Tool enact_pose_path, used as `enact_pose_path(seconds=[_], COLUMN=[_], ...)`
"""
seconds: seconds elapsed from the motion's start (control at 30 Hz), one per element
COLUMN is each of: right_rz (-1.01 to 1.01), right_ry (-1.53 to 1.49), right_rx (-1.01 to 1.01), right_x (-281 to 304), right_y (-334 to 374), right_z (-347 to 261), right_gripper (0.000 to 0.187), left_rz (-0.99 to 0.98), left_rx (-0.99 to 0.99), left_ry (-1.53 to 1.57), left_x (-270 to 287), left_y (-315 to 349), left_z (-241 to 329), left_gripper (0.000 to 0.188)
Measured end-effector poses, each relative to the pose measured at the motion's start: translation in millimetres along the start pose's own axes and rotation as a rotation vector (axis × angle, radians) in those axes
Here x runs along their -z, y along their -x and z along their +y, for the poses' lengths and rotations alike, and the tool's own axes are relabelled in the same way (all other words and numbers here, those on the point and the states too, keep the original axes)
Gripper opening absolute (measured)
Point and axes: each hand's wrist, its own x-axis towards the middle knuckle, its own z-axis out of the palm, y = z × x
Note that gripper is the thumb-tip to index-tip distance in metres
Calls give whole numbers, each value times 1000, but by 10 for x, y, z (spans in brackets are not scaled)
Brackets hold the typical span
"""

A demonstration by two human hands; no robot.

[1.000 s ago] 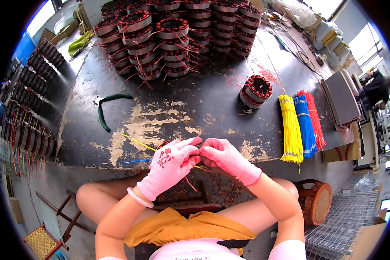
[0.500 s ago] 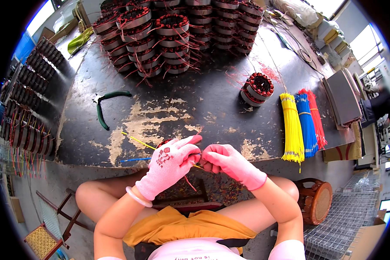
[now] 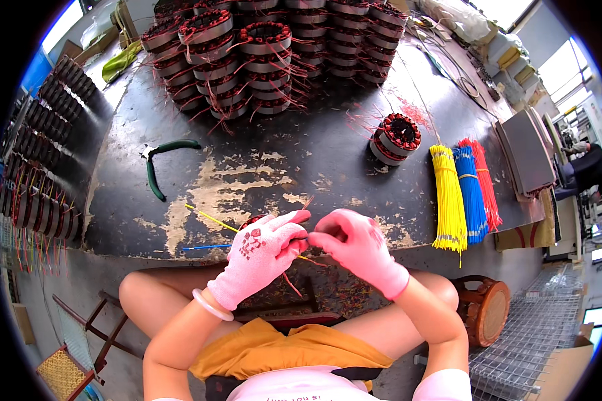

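Both hands wear pink-and-white gloves and meet above the table's near edge. My left hand (image 3: 261, 254) is closed around a copper-wound motor stator (image 3: 253, 221), mostly covered by the glove. A yellow wire (image 3: 211, 218) and a blue wire (image 3: 206, 248) stick out to its left, and thin reddish lead wires hang below it. At the left fingertips, my right hand (image 3: 361, 250) is closed in a pinch with its fingers curled. What lies between those fingertips is too small to make out.
Green-handled cutters (image 3: 154, 164) lie on the worn dark table (image 3: 301, 154) at left. Stacked stators (image 3: 264, 67) stand at the back, with a short stator pile (image 3: 396, 137) nearer right. Bundles of yellow wires (image 3: 449, 197), blue wires (image 3: 471, 195) and red wires (image 3: 487, 184) lie at the right.
My right hand has turned over so its back shows more, with its fingers curling down toward the left fingertips. My left hand stays in place around the stator.
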Motion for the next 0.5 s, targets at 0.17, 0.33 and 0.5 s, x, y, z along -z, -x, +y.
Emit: enact_pose_path(seconds=[0.17, 0.33, 0.5], right_rz=[275, -418, -135], right_ry=[551, -771, 22], right_rx=[544, -385, 122], right_x=[-77, -5, 67], right_y=[39, 11, 37], right_z=[133, 165, 121], right_gripper=[23, 29, 19], left_rz=[-23, -32, -16], left_rx=[41, 5, 3], left_ry=[3, 3, 0], left_x=[18, 33, 10], left_y=[-29, -20, -6], left_z=[56, 63, 26], left_gripper=[19, 13, 11])
